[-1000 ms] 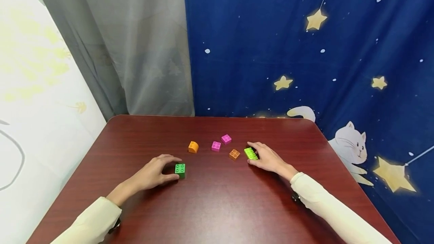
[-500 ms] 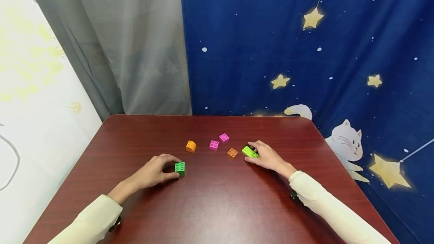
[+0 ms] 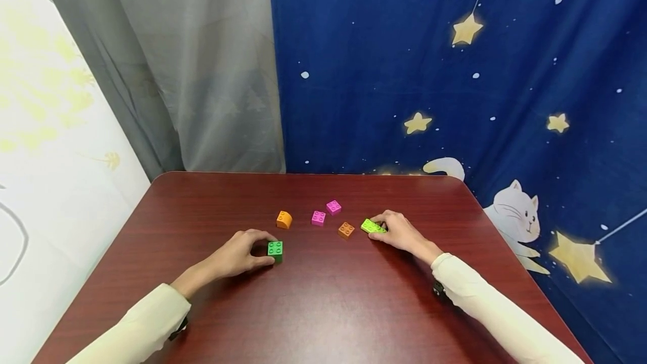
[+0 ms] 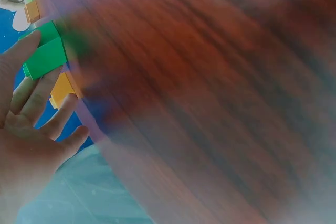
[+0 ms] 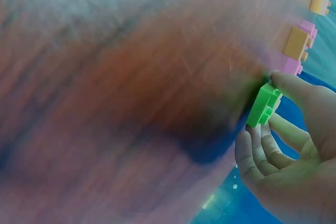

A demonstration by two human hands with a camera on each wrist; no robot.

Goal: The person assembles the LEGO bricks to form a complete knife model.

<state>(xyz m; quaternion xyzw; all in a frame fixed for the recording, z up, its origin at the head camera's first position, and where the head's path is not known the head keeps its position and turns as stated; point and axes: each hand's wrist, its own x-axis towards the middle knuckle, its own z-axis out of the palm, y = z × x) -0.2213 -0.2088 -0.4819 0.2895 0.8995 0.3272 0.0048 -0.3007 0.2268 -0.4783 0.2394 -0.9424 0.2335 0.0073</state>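
Note:
Between the thumb and fingers of my left hand (image 3: 240, 253) is a square green building block (image 3: 275, 249) with studs on top. The left wrist view shows the thumb against one side of that green block (image 4: 48, 56) and fingers at the other. My right hand (image 3: 402, 233) pinches a longer lime green building block (image 3: 372, 226), the thumb at its near side. Its far end is partly covered by the hand. In the right wrist view the lime block (image 5: 263, 106) sits between thumb and fingers, close to the tabletop.
Between the hands lie an orange block with a curved top (image 3: 284, 219), two pink blocks, one nearer (image 3: 318, 218) and one farther (image 3: 333, 207), and a brown-orange block (image 3: 346, 230). The dark red table (image 3: 323, 308) ends at a curtain (image 3: 364, 72) behind.
My left hand has moved slightly right with the green block. The right fingers have closed in on the lime block, which has turned a little. The loose blocks stay put.

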